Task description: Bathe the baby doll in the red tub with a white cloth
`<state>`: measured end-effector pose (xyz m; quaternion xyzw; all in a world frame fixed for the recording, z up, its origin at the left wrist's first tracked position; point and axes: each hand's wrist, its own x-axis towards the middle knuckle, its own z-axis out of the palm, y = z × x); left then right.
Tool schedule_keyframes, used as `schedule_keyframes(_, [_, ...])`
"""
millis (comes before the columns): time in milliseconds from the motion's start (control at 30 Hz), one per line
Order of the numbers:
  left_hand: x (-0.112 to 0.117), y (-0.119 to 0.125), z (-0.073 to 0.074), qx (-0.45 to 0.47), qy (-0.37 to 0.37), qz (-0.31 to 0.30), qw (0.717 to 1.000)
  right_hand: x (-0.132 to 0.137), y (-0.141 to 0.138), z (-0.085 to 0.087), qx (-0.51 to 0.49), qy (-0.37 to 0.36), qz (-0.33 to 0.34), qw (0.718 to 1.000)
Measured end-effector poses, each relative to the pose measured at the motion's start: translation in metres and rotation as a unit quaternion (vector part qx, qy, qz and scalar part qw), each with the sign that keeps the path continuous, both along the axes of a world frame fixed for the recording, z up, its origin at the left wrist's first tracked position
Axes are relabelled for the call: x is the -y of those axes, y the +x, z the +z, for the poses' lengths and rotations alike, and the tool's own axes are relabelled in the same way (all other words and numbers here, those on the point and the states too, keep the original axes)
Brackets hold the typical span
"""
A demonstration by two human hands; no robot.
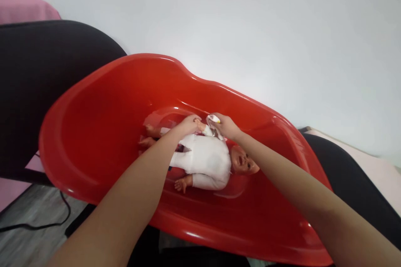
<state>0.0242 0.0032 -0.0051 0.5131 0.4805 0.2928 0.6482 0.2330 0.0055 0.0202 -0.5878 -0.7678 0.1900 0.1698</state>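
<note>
A baby doll (pixel 208 154) in a white body with sleeves and leggings lies on its back in a red baby bathtub (pixel 94 125). Its head points right and its feet point left. My left hand (pixel 189 124) is closed around the doll's far hand (pixel 199 124). Just right of it, my right hand (pixel 224 126) grips a small white cloth-like piece (pixel 214 118) with a yellow spot, against the doll's far arm. The doll's near arm (pixel 206 181) lies along its side, palm showing. My left forearm hides part of its legs, and my right forearm covers part of its head.
Clear shallow water seems to lie around the doll. Black chair-like surfaces (pixel 56 71) flank the tub on both sides. A pale wall (pixel 250 21) rises behind it. Pink fabric (pixel 28 4) shows at upper left, and a black cable (pixel 40 226) runs across the grey floor.
</note>
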Motion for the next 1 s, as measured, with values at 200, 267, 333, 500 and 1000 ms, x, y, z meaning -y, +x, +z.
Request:
schedule_keyframes(200, [0.004, -0.004, 0.005, 0.008, -0.015, 0.012, 1.0, -0.013, 0.003, 0.035, 0.099, 0.086, -0.086, 0.988])
schedule_keyframes(267, [0.005, -0.007, 0.005, 0.023, -0.015, 0.008, 1.0, -0.016, 0.003, 0.048, 0.038, 0.056, -0.113, 0.991])
schedule_keyframes(333, [0.006, -0.007, 0.006, 0.047, 0.001, 0.001, 0.999, -0.016, 0.004, 0.056, -0.06, 0.013, -0.116, 0.991])
schedule_keyframes(500, [0.002, -0.002, 0.006, 0.123, 0.04, -0.045, 0.991, -0.016, 0.003, 0.051, -0.202, -0.031, -0.084, 0.975])
schedule_keyframes(1000, [-0.003, 0.009, 0.0, 0.094, -0.019, 0.017, 0.995, -0.029, -0.019, 0.015, 0.088, 0.128, -0.041, 0.987])
